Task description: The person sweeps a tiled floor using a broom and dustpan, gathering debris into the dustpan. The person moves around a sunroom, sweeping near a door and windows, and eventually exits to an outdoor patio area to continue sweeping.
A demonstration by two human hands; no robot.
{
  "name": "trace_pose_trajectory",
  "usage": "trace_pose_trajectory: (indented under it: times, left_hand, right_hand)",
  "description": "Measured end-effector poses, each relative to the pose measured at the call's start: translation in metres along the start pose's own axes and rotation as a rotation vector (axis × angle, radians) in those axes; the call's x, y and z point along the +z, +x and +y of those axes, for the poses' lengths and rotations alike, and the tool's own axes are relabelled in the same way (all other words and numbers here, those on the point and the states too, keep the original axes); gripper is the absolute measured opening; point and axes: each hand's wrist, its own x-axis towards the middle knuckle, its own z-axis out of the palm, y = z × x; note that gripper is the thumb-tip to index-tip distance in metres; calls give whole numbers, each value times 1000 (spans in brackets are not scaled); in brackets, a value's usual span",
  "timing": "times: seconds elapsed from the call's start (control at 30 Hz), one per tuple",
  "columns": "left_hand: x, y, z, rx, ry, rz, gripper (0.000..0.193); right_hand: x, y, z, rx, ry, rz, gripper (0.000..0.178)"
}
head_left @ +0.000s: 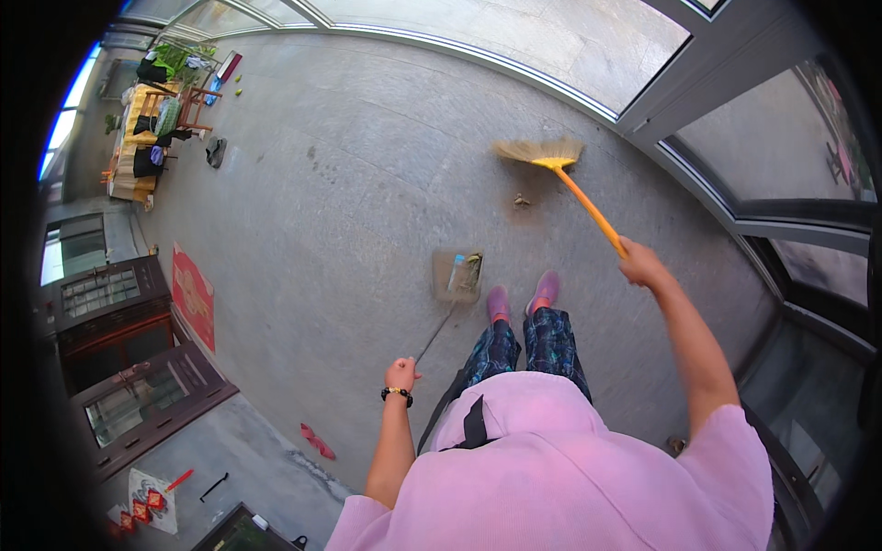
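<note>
My right hand (640, 264) is closed round the orange handle of a broom (588, 204). Its straw-coloured bristles spread out over the floor, ahead and to the right. Just below the bristles lies a small heap of debris (522, 201) with a brownish dusty patch. My left hand (401, 373), with a dark beaded bracelet at the wrist, grips the thin dark handle of a long-handled dustpan (445, 275). The pan rests on the floor ahead of my feet, left of the heap, and holds leaf-like scraps and a light blue piece.
Glass-panelled frames (634, 124) border the floor ahead and right. At far left stand a cluttered table (133, 151), a chair (195, 108) and dark shoes (216, 151). A red mat (193, 296) lies by the open dark doors (152, 395). A crumpled red item (317, 441) is on the floor nearer me.
</note>
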Motion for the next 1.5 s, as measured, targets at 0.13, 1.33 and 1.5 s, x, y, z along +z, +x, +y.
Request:
trace_pose_trajectory:
  times: [0.13,1.33,1.5]
  left_hand:
    - [-7,-6,41,87,133,0,31]
    - [74,117,296,397,1106,-205,35]
    - [76,128,298,518,1059,-147,34]
  right_hand:
    - [75,68,40,-58,-210,60,39]
    - [162,-25,63,366,306,-81,60]
    - [213,-46,66,156,25,-62,60]
